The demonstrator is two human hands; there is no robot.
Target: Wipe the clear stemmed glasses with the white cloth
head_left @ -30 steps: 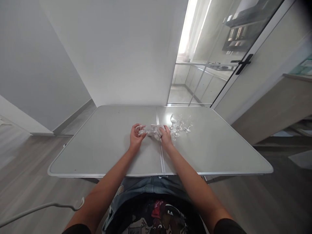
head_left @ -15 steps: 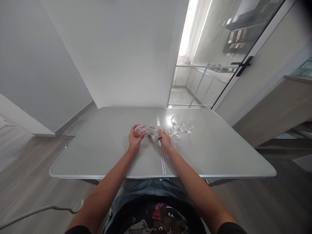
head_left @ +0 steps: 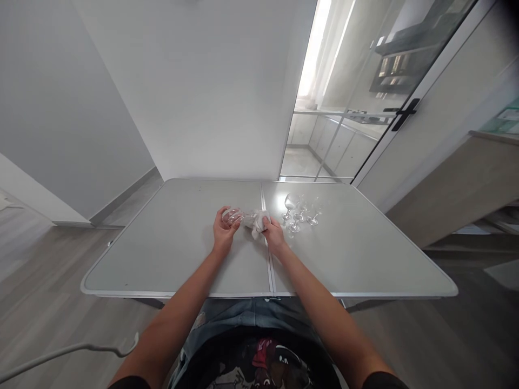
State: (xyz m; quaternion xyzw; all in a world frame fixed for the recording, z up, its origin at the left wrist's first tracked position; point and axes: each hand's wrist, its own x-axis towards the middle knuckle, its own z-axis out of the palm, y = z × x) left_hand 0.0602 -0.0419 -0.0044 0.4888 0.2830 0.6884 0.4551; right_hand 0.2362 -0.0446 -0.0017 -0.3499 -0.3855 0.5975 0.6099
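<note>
My left hand (head_left: 223, 229) is closed round the bowl of a clear wine glass (head_left: 234, 216), held on its side above the table with the stem pointing right. A whitish cloth (head_left: 257, 222) is wrapped about the foot end of that glass. My right hand (head_left: 272, 232) pinches the cloth, with the thumb on top; the glass's foot is hidden inside it. Just beyond my right hand, several small stemmed glasses (head_left: 299, 213) stand upright in a cluster on the table.
The pale folding table (head_left: 170, 243) has a metal rim and a centre seam. Behind it rises a white wall (head_left: 219, 108). A glazed door with a black handle (head_left: 405, 114) is at the back right. A grey cable (head_left: 81, 346) hangs at the lower left.
The cloth has shifted and bunched differently around the glass's foot, its loose end now hanging lower. Both hands keep their hold in nearly the same place.
</note>
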